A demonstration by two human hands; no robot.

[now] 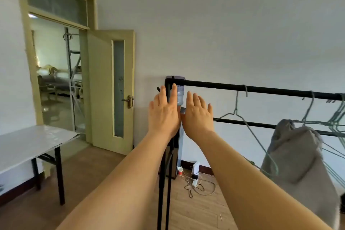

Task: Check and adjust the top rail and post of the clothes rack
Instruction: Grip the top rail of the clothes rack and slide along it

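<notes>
Right now both hands are reaching forward with fingers spread and gripping nothing: the left hand (165,113) is lying in front of the corner post (169,91) of the black clothes rack (242,87), and the right hand (198,113) is hovering just beside it, below the top rail (261,88). Whether the left palm is actually touching the post cannot be told from this angle. The top rail is running from the corner joint (170,80) off to the right, carrying wire hangers (240,114) and a grey garment (296,147), with a lower rail (246,123) behind. A water dispenser (180,95) is standing close behind the corner, and a paper cup (180,171), a power strip (195,181) and loose cords are lying on the wooden floor by the rack's legs (164,183). The checking appears to be only starting. Judging from this, pushing or tugging hard at the corner could be tipping the thin-legged rack toward the dispenser or sliding the hangers and garment along the rail; a foot of the rack could also be catching the cords or knocking the cup. Gripping one-handed might let the joint twist. The desk (28,145) at left is standing well apart from all this, beside the open door (112,87).
</notes>
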